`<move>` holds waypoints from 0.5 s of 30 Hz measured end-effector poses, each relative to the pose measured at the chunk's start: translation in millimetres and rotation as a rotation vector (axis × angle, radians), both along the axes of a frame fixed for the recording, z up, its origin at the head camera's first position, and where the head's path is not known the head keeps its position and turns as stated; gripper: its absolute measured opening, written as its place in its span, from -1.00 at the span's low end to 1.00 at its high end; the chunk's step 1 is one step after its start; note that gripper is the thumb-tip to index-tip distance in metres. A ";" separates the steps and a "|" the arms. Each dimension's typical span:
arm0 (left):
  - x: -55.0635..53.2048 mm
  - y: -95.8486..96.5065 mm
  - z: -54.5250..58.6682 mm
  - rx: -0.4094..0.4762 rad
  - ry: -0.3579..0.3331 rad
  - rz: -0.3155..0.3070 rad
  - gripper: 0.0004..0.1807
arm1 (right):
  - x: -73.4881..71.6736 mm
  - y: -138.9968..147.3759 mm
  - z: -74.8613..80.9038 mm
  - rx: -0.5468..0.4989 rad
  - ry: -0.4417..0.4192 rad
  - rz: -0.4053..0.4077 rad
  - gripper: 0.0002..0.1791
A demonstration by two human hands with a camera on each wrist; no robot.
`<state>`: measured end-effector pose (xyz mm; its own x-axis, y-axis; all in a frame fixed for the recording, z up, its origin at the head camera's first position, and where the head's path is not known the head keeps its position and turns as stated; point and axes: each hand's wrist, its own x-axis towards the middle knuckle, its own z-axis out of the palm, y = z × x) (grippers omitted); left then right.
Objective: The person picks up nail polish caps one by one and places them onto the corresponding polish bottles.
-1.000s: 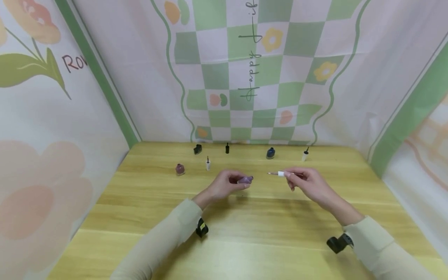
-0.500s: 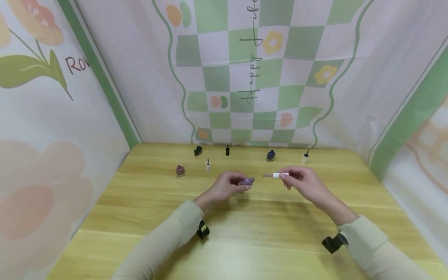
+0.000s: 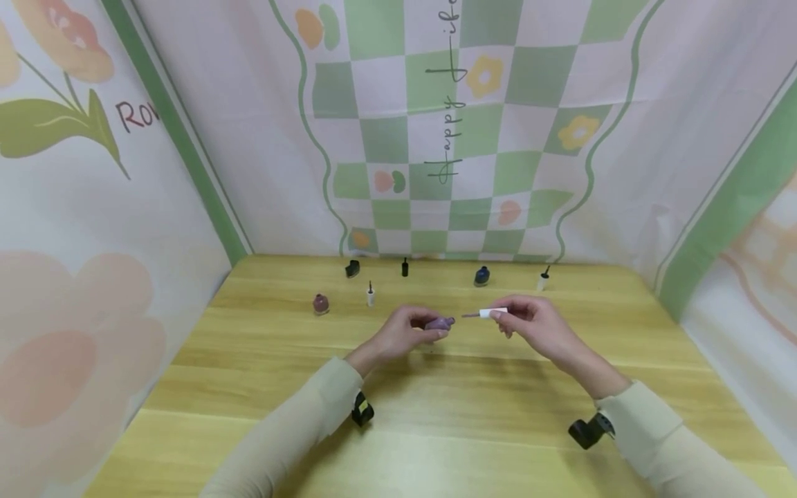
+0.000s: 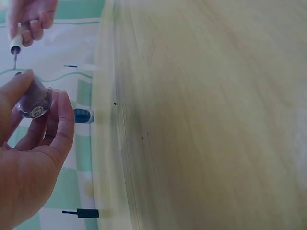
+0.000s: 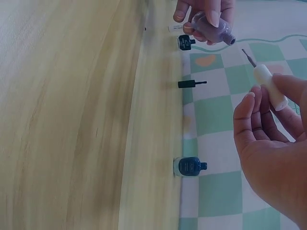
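My left hand grips a small purple nail polish bottle, tilted so that its uncapped neck points right. Thumb and fingers pinch the bottle's sides, plain in the left wrist view. Facing it, my right hand pinches a white nail polish cap with its brush directed left at the bottle. In the right wrist view the brush tip is close to the open neck but apart from it. Both hands are raised above the wooden table.
Toward the back stand a mauve bottle, a black bottle and a dark blue bottle, all uncapped. Among them, brush up, are a white cap, a black cap and another white cap. A patterned curtain hangs behind.
My right hand has moved left with the white cap, bringing the brush nearer the purple bottle's neck. My left hand and the bottle have barely shifted.
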<state>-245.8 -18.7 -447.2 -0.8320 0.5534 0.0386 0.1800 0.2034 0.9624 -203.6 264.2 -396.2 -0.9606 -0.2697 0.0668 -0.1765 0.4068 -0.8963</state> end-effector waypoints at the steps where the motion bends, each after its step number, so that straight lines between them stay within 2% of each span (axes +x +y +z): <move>1: 0.0 0.0 0.0 0.002 -0.001 0.000 -0.72 | -0.2 -0.5 0.1 -0.001 0.000 0.002 -0.69; 15: -0.2 0.0 -1.2 -0.009 0.027 -0.008 -0.73 | 0.3 -7.7 -0.1 0.002 -0.026 0.021 -0.69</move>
